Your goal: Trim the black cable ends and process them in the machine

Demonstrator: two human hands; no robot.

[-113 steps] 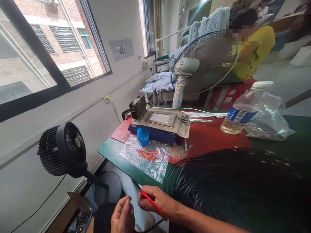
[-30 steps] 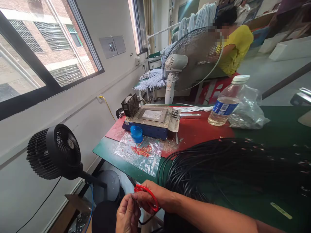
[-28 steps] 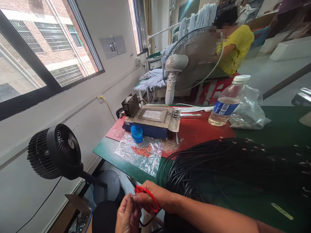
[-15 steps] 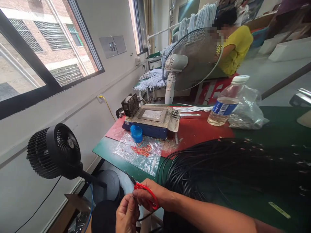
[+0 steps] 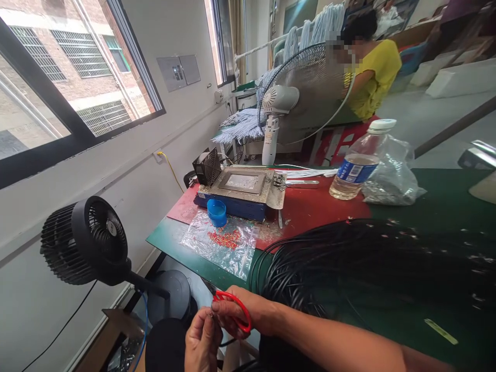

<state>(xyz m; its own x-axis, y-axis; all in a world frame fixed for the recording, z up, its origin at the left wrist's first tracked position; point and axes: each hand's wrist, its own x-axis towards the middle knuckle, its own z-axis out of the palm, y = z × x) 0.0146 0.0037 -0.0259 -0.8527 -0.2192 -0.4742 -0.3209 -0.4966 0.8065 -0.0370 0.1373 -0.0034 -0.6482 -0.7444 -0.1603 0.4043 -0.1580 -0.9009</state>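
Note:
Red-handled scissors (image 5: 245, 314) hang in my right hand (image 5: 258, 310), which is closed round one handle loop. Its thumb and finger also pinch close to the fingertips of my left hand (image 5: 200, 338). Those left fingers are closed on the end of a thin black cable (image 5: 229, 342), which runs out below the two hands. The cable's very tip is too small to make out between the fingertips. The scissor blades barely show against the dark background. Both hands are in front of the table's near edge.
A bundle of black cables (image 5: 294, 274) covers the table's right side. Small red and yellow pieces (image 5: 225, 238) lie on a plastic bag near a blue cup (image 5: 217, 213) and a heated-looking box (image 5: 236, 206). A bottle (image 5: 354, 168) stands behind; a black fan (image 5: 87, 240) is left.
The scissor blades, pointing up and left before, hardly show now. Both hands stay pinched together at nearly the same place. The view has shifted slightly.

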